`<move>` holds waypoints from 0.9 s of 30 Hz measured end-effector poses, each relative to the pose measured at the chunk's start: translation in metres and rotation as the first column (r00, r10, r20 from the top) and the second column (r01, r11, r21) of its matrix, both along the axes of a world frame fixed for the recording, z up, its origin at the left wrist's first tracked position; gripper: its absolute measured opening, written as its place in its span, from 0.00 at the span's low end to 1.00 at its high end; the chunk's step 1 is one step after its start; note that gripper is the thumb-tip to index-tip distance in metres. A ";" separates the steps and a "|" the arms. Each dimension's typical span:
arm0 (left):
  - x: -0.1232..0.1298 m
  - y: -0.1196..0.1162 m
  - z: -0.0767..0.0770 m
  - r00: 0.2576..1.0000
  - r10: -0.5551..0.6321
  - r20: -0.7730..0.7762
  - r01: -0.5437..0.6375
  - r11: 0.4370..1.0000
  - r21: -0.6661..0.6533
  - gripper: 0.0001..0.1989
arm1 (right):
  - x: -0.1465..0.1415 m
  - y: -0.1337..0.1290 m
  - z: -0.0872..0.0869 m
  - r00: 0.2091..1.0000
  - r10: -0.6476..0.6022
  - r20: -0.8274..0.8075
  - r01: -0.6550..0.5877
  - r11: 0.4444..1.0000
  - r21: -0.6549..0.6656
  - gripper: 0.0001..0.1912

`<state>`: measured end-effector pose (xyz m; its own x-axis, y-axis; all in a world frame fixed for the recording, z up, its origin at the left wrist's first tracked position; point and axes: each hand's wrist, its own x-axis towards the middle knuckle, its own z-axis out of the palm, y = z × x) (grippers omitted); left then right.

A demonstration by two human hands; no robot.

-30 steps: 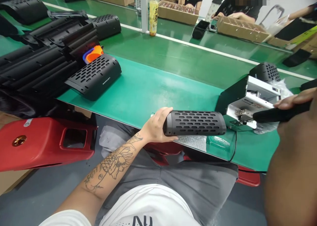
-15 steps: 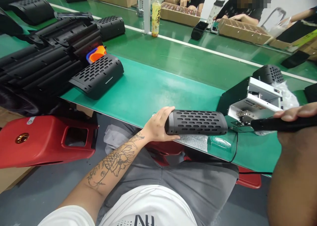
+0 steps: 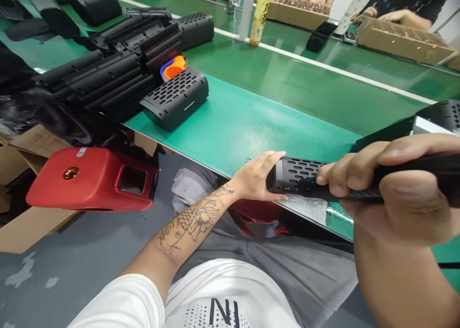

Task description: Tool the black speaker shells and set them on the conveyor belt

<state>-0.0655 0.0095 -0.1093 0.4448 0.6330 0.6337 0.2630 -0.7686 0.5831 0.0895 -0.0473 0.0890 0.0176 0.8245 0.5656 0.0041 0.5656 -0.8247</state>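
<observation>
My left hand [image 3: 256, 177] grips the left end of a black perforated housing [image 3: 296, 170] at the table's front edge. Wrapped round a long black handheld tool [image 3: 366, 192], my right hand [image 3: 398, 189] is close to the camera. The tool's left end overlaps the housing in view; whether it touches is unclear. The housing's right part is hidden behind my right hand. A piece of clear bubble wrap [image 3: 309, 209] lies below the housing.
Another perforated housing [image 3: 176, 98] stands to the left, beside many stacked black shells [image 3: 108, 78] and an orange item [image 3: 174, 69]. A metal-and-black device [image 3: 433, 125] is partly hidden at right. A bottle [image 3: 260, 16] stands by a post. A red stool [image 3: 93, 179] is lower left.
The view has shifted right. My right hand has moved left with the black tool, from beside the device to over the housing. My left hand still grips the housing.
</observation>
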 end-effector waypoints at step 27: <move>0.005 -0.007 -0.003 0.999 0.016 0.028 -0.018 0.998 0.056 0.59 | 0.031 -0.034 -0.037 0.977 0.159 0.139 -0.113 0.950 -0.291 0.15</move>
<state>-0.0609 0.0028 -0.1125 0.4161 0.6030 0.6806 0.2609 -0.7962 0.5459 0.1201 -0.0817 0.0519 -0.1771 0.9380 0.2979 0.0869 0.3164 -0.9446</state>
